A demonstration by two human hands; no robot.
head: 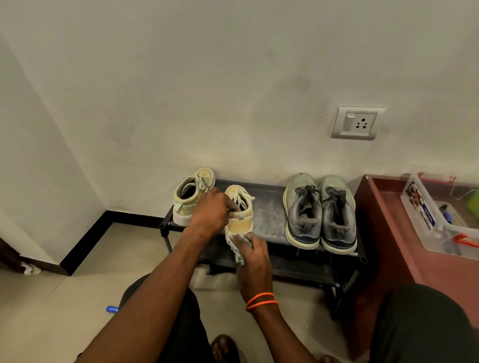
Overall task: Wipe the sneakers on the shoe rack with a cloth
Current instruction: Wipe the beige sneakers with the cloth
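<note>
Against the pale wall stood a low black shoe rack (269, 218). On its left end sat one yellowish sneaker (191, 195). Next to it, the left hand (211, 211) gripped the collar of a second yellowish sneaker (241, 218), tilted heel-up. Just below, the right hand (252, 260) pressed a checked cloth (236, 248) to its heel. Further right rested a pair of grey sneakers (320, 212), then a brown desk (389, 242) carrying a clear box (433, 233).

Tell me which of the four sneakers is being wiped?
The pale yellow sneaker second from left: the left hand grips its collar, the right hand presses the checked cloth against its heel. Others sit untouched.
</note>
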